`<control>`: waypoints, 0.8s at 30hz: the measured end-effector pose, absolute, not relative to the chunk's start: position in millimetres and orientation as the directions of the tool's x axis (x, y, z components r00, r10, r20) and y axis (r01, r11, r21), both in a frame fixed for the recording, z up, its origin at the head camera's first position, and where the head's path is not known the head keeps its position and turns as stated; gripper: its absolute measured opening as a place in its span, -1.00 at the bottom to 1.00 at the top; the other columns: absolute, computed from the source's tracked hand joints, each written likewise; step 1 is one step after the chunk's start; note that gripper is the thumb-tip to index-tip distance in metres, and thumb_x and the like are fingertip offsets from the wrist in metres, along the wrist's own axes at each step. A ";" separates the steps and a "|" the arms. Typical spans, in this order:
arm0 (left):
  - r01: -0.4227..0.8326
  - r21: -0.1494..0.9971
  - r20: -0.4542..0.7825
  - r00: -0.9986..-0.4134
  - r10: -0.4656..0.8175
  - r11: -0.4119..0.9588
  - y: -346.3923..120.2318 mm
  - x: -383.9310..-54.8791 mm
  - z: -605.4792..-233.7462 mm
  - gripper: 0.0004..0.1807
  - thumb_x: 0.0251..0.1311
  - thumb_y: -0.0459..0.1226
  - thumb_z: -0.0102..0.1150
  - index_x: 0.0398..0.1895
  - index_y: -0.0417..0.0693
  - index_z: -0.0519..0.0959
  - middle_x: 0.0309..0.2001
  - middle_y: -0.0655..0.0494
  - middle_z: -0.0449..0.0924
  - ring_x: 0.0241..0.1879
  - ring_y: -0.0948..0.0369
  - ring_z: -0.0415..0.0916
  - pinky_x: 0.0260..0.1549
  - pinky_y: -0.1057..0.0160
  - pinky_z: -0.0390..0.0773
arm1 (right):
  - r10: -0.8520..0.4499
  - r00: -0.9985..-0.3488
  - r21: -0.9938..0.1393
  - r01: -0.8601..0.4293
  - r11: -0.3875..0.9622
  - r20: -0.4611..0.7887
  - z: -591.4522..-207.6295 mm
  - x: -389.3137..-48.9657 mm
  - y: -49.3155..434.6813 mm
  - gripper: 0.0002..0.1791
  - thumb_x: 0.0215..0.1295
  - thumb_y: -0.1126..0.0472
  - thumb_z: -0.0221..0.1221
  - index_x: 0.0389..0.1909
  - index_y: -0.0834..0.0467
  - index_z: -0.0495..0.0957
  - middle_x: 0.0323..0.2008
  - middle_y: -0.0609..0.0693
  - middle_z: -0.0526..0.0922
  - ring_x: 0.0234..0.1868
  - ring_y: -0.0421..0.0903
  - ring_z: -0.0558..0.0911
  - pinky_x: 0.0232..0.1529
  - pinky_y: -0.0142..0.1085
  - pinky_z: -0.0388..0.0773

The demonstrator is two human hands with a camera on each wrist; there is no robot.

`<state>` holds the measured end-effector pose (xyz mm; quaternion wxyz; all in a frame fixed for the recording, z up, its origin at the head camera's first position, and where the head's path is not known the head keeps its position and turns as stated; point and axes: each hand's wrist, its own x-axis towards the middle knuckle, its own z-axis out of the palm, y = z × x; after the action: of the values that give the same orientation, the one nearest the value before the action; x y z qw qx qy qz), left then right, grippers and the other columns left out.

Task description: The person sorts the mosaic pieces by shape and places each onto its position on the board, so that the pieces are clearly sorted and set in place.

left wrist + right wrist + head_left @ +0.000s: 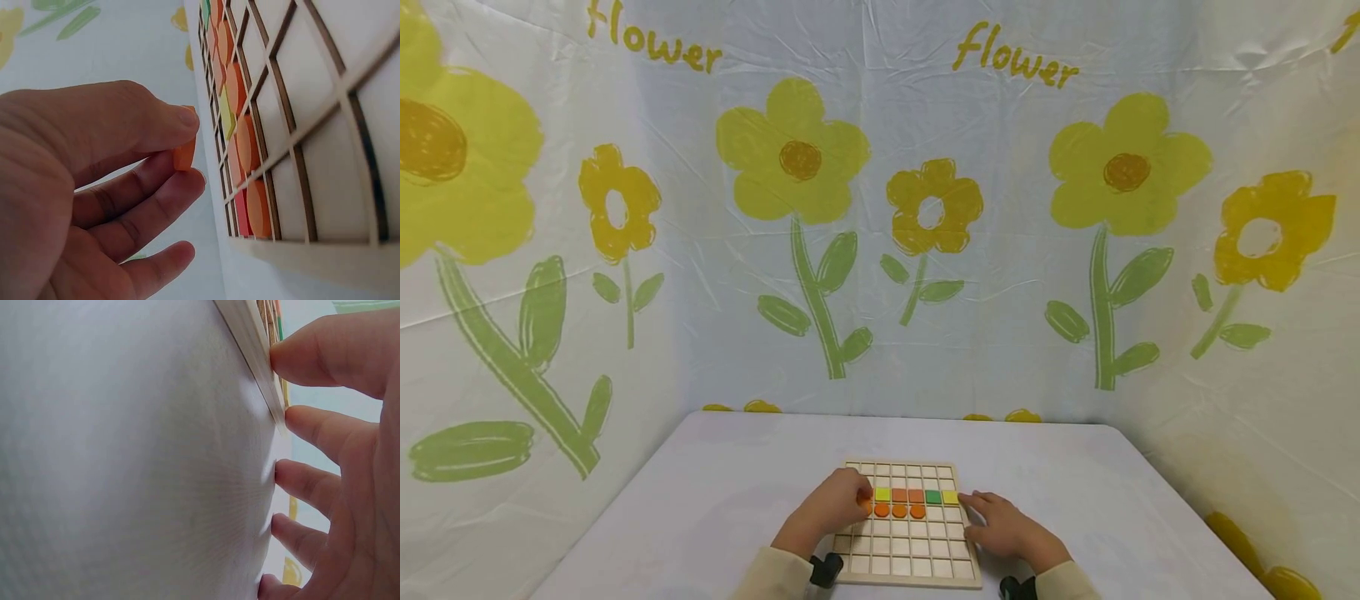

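My left hand (833, 504) is over the left side of a wooden grid board (910, 582). Between thumb and fingers it pinches a small orange piece (185, 155), seen edge-on beside the board in the left wrist view. Orange discs (899, 511) lie in one row of cells. Behind them runs a row of coloured square tiles, among them yellow-green (883, 494), orange (916, 496), green (933, 497) and yellow (951, 497). My right hand (1009, 527) rests at the board's right edge, thumb and index fingertips against the rim, the other fingers spread on the table.
The board lies on a white table (760, 458) close to the person. A cloth wall (1000, 358) printed with flowers surrounds the table at the back and sides. A black wrist strap (826, 570) shows at the left sleeve, another (1017, 588) at the right.
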<state>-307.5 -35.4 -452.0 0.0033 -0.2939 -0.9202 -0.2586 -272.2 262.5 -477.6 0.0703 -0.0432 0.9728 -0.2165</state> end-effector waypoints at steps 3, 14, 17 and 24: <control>0.556 0.474 0.164 -0.817 0.552 0.682 -28.7 -304.9 -451.6 -0.75 0.04 -0.42 0.24 -0.17 -0.22 0.67 -0.23 0.06 0.63 -0.21 0.16 0.56 -0.22 0.20 0.59 | -0.117 -0.986 -0.429 -0.055 0.901 -0.121 -477.3 -271.9 262.3 -0.38 0.19 0.05 0.14 0.31 0.09 0.41 0.32 0.24 0.36 0.35 0.32 0.29 0.26 0.29 0.20; 0.579 0.514 0.163 -0.791 0.590 0.633 -8.5 -298.3 -451.3 -0.79 0.01 -0.41 0.25 -0.23 -0.16 0.68 -0.30 0.16 0.60 -0.30 0.30 0.46 -0.31 0.29 0.52 | -0.116 -0.985 -0.433 -0.051 0.900 -0.125 -475.7 -269.8 262.2 -0.39 0.19 0.06 0.14 0.30 0.10 0.41 0.32 0.25 0.36 0.35 0.33 0.29 0.26 0.29 0.19; 0.577 0.524 0.160 -0.789 0.593 0.627 -2.6 -297.5 -452.4 -0.78 0.01 -0.41 0.25 -0.22 -0.15 0.68 -0.30 0.19 0.59 -0.32 0.33 0.43 -0.33 0.31 0.50 | -0.115 -0.985 -0.433 -0.050 0.900 -0.126 -475.7 -269.6 262.0 -0.38 0.18 0.06 0.14 0.30 0.10 0.41 0.32 0.25 0.36 0.35 0.33 0.29 0.26 0.29 0.20; 0.555 0.564 0.147 -0.796 0.587 0.611 12.7 -293.2 -452.1 -0.79 0.05 -0.42 0.22 -0.21 -0.13 0.68 -0.27 0.17 0.58 -0.33 0.34 0.38 -0.34 0.33 0.48 | -0.114 -0.986 -0.431 -0.051 0.901 -0.120 -474.4 -269.4 261.0 -0.39 0.19 0.05 0.15 0.29 0.09 0.42 0.31 0.24 0.37 0.35 0.32 0.29 0.26 0.29 0.20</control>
<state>-293.2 12.7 -452.1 -0.0261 -0.3181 -0.8972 -0.3051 -269.4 261.0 -474.4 0.0713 -0.0423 0.9723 -0.2187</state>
